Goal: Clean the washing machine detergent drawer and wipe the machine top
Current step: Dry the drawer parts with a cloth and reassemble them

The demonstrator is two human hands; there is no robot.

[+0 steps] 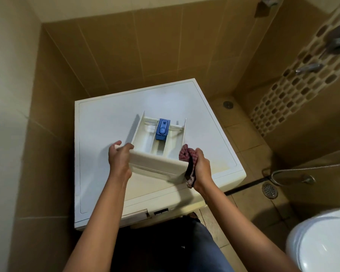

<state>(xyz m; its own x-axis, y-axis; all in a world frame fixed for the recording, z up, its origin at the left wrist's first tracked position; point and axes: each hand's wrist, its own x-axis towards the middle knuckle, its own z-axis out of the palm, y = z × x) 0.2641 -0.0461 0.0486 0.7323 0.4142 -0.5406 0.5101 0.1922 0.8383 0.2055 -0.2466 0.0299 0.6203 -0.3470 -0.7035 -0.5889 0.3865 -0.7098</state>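
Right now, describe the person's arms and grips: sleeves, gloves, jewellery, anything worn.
Both arms are bare down to the frame's lower edge. No sleeve shows on the left arm or the right arm. The left grip and the right grip wear no gloves. No watch, bracelet or ring is visible on either side.

Tiled washroom corner. Large tan wall tiles meet a plain cream wall at left. At right, a vertical mosaic strip carries blurred metal fittings, probably shower valves. The beige floor tiles hold a small round drain and a larger perforated drain. A white toilet stands lower right. The light is dim and warm.
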